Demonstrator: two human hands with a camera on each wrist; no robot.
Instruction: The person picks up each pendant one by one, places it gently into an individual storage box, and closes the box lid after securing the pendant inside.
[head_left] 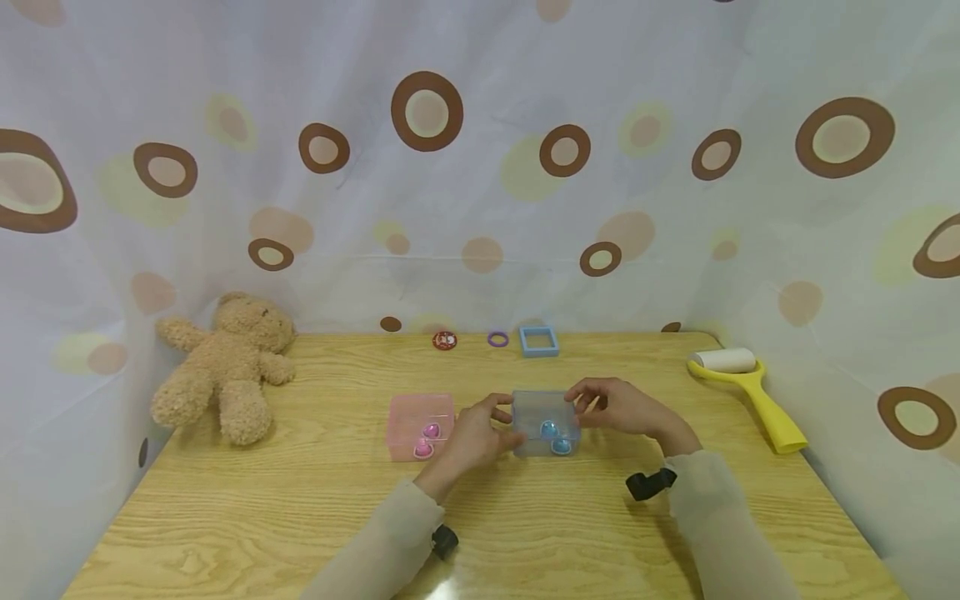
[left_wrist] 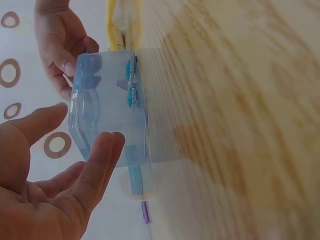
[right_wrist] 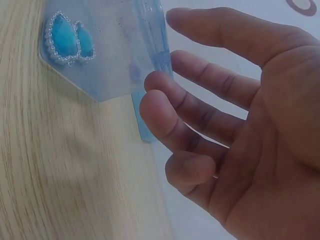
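A clear blue plastic box (head_left: 545, 422) stands on the table between my two hands, with two blue gem earrings (head_left: 556, 438) in it. My left hand (head_left: 480, 433) is at its left side, thumb apart from the fingers. In the left wrist view the fingertips (left_wrist: 107, 145) overlap the box; whether they touch it I cannot tell. On the other side is my right hand (head_left: 618, 406), its fingers loosely bent by the box wall in the right wrist view. A clear pink box (head_left: 420, 408) with two pink gem pieces (head_left: 426, 442) sits left of my left hand.
Along the back edge lie a red round badge (head_left: 445, 340), a purple ring (head_left: 498, 339) and a light blue square frame (head_left: 540, 352). A teddy bear (head_left: 228, 367) sits at the left. A yellow-handled lint roller (head_left: 757, 396) lies at the right edge.
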